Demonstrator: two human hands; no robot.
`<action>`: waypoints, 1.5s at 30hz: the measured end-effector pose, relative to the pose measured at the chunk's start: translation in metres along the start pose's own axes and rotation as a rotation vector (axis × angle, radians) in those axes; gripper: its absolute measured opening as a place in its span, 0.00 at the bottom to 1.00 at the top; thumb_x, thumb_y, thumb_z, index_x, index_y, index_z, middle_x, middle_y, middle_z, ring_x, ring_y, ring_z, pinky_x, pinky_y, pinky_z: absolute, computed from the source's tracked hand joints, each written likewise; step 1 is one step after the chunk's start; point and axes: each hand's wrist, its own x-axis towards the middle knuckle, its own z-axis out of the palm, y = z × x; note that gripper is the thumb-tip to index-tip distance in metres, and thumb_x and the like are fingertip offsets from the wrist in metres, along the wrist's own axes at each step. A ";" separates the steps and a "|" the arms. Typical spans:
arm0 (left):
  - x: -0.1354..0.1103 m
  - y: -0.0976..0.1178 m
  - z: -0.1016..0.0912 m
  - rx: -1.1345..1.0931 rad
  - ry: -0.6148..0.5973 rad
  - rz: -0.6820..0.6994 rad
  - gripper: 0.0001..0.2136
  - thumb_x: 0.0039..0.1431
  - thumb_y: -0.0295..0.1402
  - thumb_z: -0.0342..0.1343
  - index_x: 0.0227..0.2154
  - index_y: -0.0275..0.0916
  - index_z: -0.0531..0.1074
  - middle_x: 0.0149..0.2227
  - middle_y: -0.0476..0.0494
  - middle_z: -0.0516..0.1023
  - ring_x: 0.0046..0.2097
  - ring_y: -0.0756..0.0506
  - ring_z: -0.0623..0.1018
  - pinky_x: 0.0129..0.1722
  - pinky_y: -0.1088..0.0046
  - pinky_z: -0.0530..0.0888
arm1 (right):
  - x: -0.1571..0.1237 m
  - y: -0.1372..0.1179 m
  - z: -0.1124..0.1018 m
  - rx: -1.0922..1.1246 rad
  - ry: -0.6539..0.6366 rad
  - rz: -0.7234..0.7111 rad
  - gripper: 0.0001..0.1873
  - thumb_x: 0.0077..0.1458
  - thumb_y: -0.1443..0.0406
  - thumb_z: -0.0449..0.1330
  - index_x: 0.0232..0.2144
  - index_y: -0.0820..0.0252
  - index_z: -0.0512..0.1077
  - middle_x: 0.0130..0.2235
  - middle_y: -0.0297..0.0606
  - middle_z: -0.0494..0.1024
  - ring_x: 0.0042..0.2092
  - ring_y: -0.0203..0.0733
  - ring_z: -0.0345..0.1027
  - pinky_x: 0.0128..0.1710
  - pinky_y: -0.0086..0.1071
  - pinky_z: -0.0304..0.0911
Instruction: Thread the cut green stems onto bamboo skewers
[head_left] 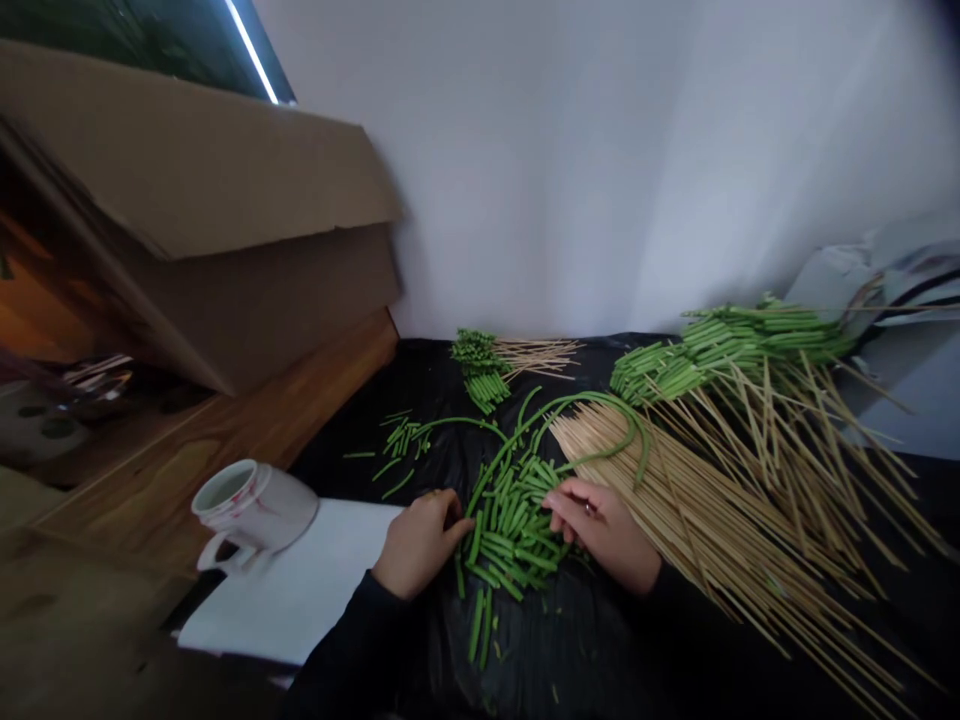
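Cut green bean pieces (pixel 514 535) lie in a loose pile on black plastic sheeting (pixel 442 640). At the pile's left edge, my left hand (pixel 421 540) has its fingers curled and its thumb pointing toward the pieces. What it holds, if anything, is hidden. My right hand (pixel 606 530) is closed at the pile's right side, fingertips pressed together by the pieces; I cannot make out what is in them. Several long uncut beans (pixel 499 460) curve behind the pile. Bare bamboo skewers (pixel 697 500) spread out to the right, close to my right hand.
Skewered bean bundles lie at the back, a small one (pixel 480 368) and a large one (pixel 731 345). Short bean offcuts (pixel 401 437) are scattered left. A stained mug (pixel 259 510) stands on white paper (pixel 300 590). A cardboard box (pixel 247 200) rises left, before a pale wall (pixel 525 150).
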 end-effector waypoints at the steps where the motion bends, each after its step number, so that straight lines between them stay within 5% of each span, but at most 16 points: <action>1: 0.004 -0.002 -0.001 -0.001 -0.025 -0.008 0.08 0.56 0.39 0.55 0.29 0.41 0.72 0.35 0.43 0.78 0.38 0.43 0.76 0.34 0.71 0.63 | 0.001 0.001 0.000 0.004 -0.003 0.007 0.18 0.57 0.50 0.57 0.28 0.58 0.71 0.24 0.33 0.73 0.24 0.34 0.63 0.23 0.29 0.56; 10: 0.030 -0.026 -0.002 -0.150 -0.215 0.103 0.09 0.50 0.39 0.58 0.26 0.38 0.74 0.27 0.47 0.77 0.32 0.46 0.75 0.29 0.73 0.63 | 0.003 0.003 0.001 -0.016 0.005 -0.026 0.18 0.57 0.51 0.56 0.27 0.59 0.70 0.23 0.32 0.72 0.25 0.34 0.64 0.26 0.28 0.59; 15: 0.038 -0.031 -0.013 -0.464 -0.298 0.002 0.11 0.49 0.40 0.58 0.25 0.37 0.68 0.19 0.54 0.70 0.21 0.51 0.69 0.22 0.75 0.61 | 0.004 0.002 0.000 0.008 0.016 -0.024 0.19 0.56 0.50 0.57 0.26 0.59 0.70 0.23 0.32 0.72 0.24 0.33 0.63 0.25 0.28 0.58; 21: 0.061 0.005 -0.040 -1.008 -0.405 0.045 0.15 0.44 0.41 0.65 0.25 0.35 0.68 0.24 0.48 0.76 0.18 0.57 0.62 0.17 0.80 0.54 | 0.006 -0.003 -0.011 0.096 0.047 -0.029 0.20 0.55 0.49 0.58 0.28 0.60 0.73 0.24 0.33 0.74 0.23 0.31 0.63 0.23 0.27 0.56; 26: 0.090 0.040 -0.012 -1.464 -0.586 0.122 0.15 0.45 0.40 0.67 0.24 0.32 0.70 0.14 0.57 0.63 0.15 0.59 0.54 0.16 0.82 0.54 | 0.009 -0.007 -0.023 0.295 0.087 0.035 0.21 0.53 0.48 0.60 0.33 0.61 0.75 0.25 0.32 0.73 0.22 0.29 0.61 0.20 0.24 0.53; 32: 0.087 0.051 0.012 -1.433 -0.667 0.120 0.14 0.45 0.37 0.67 0.24 0.32 0.70 0.22 0.48 0.75 0.15 0.60 0.59 0.14 0.82 0.53 | 0.020 -0.017 -0.024 0.390 0.055 0.075 0.23 0.50 0.49 0.63 0.39 0.61 0.74 0.25 0.29 0.73 0.20 0.27 0.59 0.17 0.23 0.50; 39: 0.075 0.050 0.007 -1.208 -0.766 0.259 0.14 0.44 0.37 0.68 0.28 0.33 0.72 0.24 0.45 0.79 0.17 0.56 0.67 0.16 0.81 0.59 | 0.031 -0.024 -0.010 0.483 0.008 0.082 0.19 0.46 0.51 0.67 0.31 0.60 0.71 0.20 0.26 0.69 0.18 0.26 0.56 0.18 0.23 0.49; 45: 0.069 0.048 0.001 -1.096 -0.730 0.298 0.15 0.47 0.40 0.67 0.30 0.32 0.76 0.24 0.47 0.77 0.19 0.55 0.68 0.18 0.80 0.60 | 0.020 -0.022 -0.012 0.416 0.050 0.021 0.17 0.50 0.53 0.66 0.31 0.58 0.68 0.22 0.27 0.72 0.20 0.27 0.60 0.20 0.23 0.54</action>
